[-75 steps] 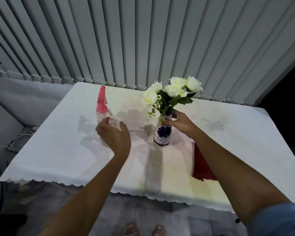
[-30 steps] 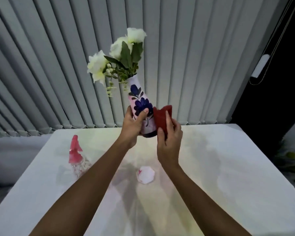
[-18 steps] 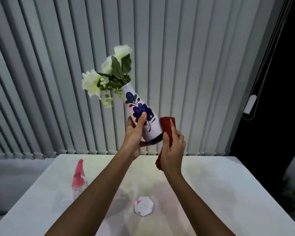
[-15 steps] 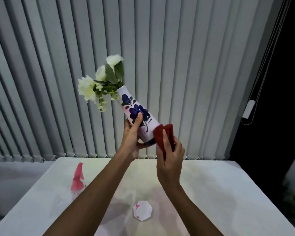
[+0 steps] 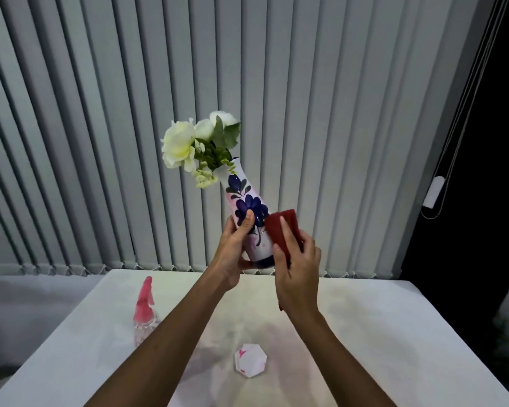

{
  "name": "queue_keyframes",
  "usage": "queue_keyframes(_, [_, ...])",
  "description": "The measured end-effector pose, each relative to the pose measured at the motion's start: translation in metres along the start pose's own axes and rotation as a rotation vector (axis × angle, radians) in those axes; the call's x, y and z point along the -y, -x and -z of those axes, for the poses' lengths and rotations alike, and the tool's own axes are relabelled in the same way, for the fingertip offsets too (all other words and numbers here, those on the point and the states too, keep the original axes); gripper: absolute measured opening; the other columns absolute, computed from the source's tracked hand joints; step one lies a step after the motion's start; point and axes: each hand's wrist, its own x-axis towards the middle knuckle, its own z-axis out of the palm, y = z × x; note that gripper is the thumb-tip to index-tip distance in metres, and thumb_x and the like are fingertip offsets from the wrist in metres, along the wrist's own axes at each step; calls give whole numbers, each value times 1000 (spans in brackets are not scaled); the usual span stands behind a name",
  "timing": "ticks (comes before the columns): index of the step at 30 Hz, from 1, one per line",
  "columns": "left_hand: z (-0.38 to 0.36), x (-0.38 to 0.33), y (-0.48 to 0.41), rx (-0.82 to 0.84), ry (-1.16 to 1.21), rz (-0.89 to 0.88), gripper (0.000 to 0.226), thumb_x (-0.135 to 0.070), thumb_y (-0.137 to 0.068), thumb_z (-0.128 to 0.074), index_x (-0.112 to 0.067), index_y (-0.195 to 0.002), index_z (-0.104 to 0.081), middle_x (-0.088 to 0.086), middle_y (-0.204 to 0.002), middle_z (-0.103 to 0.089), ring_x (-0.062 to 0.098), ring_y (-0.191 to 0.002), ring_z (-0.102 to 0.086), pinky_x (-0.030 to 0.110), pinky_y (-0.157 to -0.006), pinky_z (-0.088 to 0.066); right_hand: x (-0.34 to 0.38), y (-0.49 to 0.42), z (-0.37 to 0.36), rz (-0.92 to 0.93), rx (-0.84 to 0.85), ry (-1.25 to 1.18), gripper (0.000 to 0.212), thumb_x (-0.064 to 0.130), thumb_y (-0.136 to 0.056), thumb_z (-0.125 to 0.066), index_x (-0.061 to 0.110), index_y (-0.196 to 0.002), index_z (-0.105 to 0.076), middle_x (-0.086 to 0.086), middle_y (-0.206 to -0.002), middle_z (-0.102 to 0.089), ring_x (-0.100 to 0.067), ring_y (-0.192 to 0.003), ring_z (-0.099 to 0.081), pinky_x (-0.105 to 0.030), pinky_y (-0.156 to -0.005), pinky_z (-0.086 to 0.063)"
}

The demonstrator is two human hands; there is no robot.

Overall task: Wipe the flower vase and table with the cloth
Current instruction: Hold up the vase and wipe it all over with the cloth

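— Since half a second back the vase [image 5: 249,218] has swung nearer to upright, and the cloth [image 5: 283,230] has slid up its right flank. See it?

— Yes. It leans only a little now, neck up and to the left. What's around the hold?

— Well below both hands sits the table [image 5: 379,333], draped in white. Down and left of the grip stands a spray bottle [image 5: 144,311] with a pink head and clear body. Almost straight under the grip lies a small white octagonal piece with pink marks [image 5: 250,360]. Behind everything hang grey vertical blinds [image 5: 130,127], and a cord with a white pull [image 5: 432,191] dangles off to the right.

— Anything blocking the view?

— The right hand [image 5: 299,268] and cloth hide the vase's lower right side; the left palm hides part of its base.

— And the grips?

— The left hand [image 5: 232,254] is clasped round the vase's lower body, thumb [image 5: 246,223] pressed on the front over the blue flower. The right hand is clamped on the folded red cloth, fingers laid flat over it, pressing it against the vase.

— How does the vase look?

— White, with a pink blush, dark blue painted flowers and a dark band at the foot. It's held in the air above the table, with white roses [image 5: 178,143] and green leaves spilling from the mouth, above and left of the grip.
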Motion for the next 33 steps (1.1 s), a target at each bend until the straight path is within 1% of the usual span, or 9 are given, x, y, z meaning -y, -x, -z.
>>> queue_keyframes(4, [5, 5, 6, 79, 35, 11, 67, -54, -71, -63, -28, -130, -44, -7, -122, -66, 23, -112, -63, 55, -72, -58, 13, -33, 4, 19, 75, 52, 45, 45, -96, -37, 40, -140, -40, 1, -122, -50, -15, -109, -42, -27, -88, -36])
queue_keyframes(7, [10, 7, 7, 89, 28, -49, 65, -51, -76, -66, -26, -131, -43, -6, -117, -69, 24, -109, -65, 51, -71, -57, 0, -52, 3, -207, 283, -263, 40, 46, -95, -40, 42, -134, -47, 3, -122, -55, -14, -113, -52, -36, -96, -46])
queue_keyframes(9, [11, 4, 7, 63, 7, -74, 64, -51, -76, -65, -25, -131, -44, -4, -119, -68, 27, -112, -63, 51, -73, -57, -4, -44, 1, -285, 294, -370, 41, 51, -92, -38, 45, -131, -48, 3, -121, -59, -15, -111, -58, -43, -96, -50])
queue_keyframes(14, [13, -4, 5, 111, -40, -57, 63, -52, -74, -58, -20, -126, -44, -3, -113, -69, 28, -106, -65, 49, -71, -59, 8, -15, 5, 31, 133, -94, 52, 55, -91, -20, 46, -143, -20, -2, -128, -44, -15, -115, -42, -30, -96, -40])
queue_keyframes(17, [16, 0, 5, 179, -56, -31, 60, -50, -77, -63, -18, -125, -45, 0, -114, -70, 28, -106, -65, 59, -80, -55, 27, -41, 9, 145, 132, 10, 48, 52, -93, -21, 55, -139, -8, -5, -130, -42, -17, -116, -39, -31, -94, -38])
queue_keyframes(21, [15, 9, 3, 240, 6, -20, 49, -51, -76, -67, -30, -119, -56, 0, -122, -68, 25, -111, -64, 61, -90, -49, 24, -73, 5, -6, 207, -187, 45, 51, -95, -31, 61, -137, -20, 0, -126, -49, -15, -119, -43, -35, -101, -37])
queue_keyframes(25, [16, 7, 0, 170, 6, -45, 58, -58, -72, -67, -30, -121, -56, 0, -123, -68, 29, -116, -61, 61, -90, -50, 5, -54, 0, -174, 276, -289, 49, 62, -89, -28, 55, -137, -33, 4, -121, -56, -17, -114, -54, -47, -97, -47])
queue_keyframes(30, [20, 1, -2, 133, -26, -39, 64, -54, -72, -65, -23, -126, -49, -1, -118, -68, 29, -112, -63, 60, -87, -52, 17, -12, 7, 126, 104, -21, 50, 53, -93, -23, 48, -143, -17, -2, -129, -44, -8, -113, -37, -27, -94, -39])
queue_keyframes(33, [18, 7, 1, 212, 3, -12, 62, -52, -74, -68, -22, -126, -50, 1, -119, -69, 28, -110, -64, 63, -89, -50, 31, -42, 5, 121, 81, 11, 47, 50, -95, -26, 53, -141, -14, -3, -125, -44, -14, -113, -41, -30, -92, -42])
